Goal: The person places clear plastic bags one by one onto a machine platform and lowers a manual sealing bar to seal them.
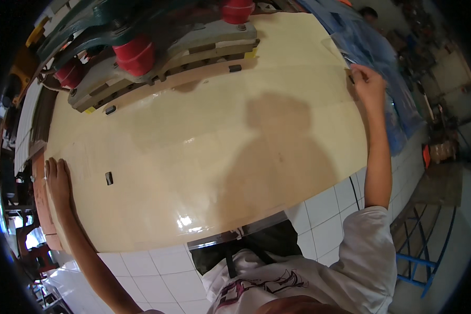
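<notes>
A broad cream work surface [157, 141] lies before me, with a glossy clear plastic sheet [186, 222] over at least part of it. My left hand [58, 180] rests at the surface's left edge, fingers stretched out and holding nothing. At the far right edge my right hand [369, 86] is closed in a pinch. It appears to grip the edge of the clear sheet, whose far corner lifts beside it; a small dark bit shows near the fingertips. Three small black blocks lie on the surface: one [109, 178] near my left hand, one [110, 110] and another [235, 68] below the machine.
A heavy machine with a grey metal bar [193, 47] and red cylinders [134, 55] overhangs the far side. Blue plastic sheeting [397, 104] hangs beyond the right edge. A blue metal frame [416, 267] stands at right on the white tiled floor [324, 206].
</notes>
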Action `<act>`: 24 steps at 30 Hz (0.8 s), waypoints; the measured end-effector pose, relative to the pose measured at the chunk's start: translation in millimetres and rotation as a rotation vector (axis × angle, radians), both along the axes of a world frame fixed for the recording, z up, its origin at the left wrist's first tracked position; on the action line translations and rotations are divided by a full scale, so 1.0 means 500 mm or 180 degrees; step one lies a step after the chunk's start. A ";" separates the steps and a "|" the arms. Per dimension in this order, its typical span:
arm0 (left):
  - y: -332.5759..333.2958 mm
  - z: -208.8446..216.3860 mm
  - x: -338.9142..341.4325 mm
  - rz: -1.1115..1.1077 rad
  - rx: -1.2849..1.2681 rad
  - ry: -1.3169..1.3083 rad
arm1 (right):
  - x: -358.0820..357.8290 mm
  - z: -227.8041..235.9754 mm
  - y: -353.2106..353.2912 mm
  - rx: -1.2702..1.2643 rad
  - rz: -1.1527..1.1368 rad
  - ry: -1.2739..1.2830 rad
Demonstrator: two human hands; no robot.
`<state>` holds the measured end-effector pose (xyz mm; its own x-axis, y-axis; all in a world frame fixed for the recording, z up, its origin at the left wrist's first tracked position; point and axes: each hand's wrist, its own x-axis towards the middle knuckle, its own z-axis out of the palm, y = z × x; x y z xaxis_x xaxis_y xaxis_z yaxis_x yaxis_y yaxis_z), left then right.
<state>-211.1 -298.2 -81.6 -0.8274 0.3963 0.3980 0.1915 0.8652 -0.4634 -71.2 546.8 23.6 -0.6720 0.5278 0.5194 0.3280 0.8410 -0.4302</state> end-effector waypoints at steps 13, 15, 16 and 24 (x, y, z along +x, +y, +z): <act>0.077 0.064 0.040 0.0880 0.1286 -0.0433 | -0.047 -0.050 -0.114 0.0652 0.1309 -0.1372; 0.130 0.085 0.056 0.1159 0.1588 -0.0488 | -0.048 -0.047 -0.121 0.0750 0.1087 -0.1802; 0.161 0.099 0.061 0.1359 0.1898 -0.0530 | -0.045 -0.043 -0.119 0.0755 0.1136 -0.1796; 0.188 0.112 0.074 0.1528 0.2057 -0.0604 | -0.043 -0.039 -0.111 0.0718 0.0985 -0.2001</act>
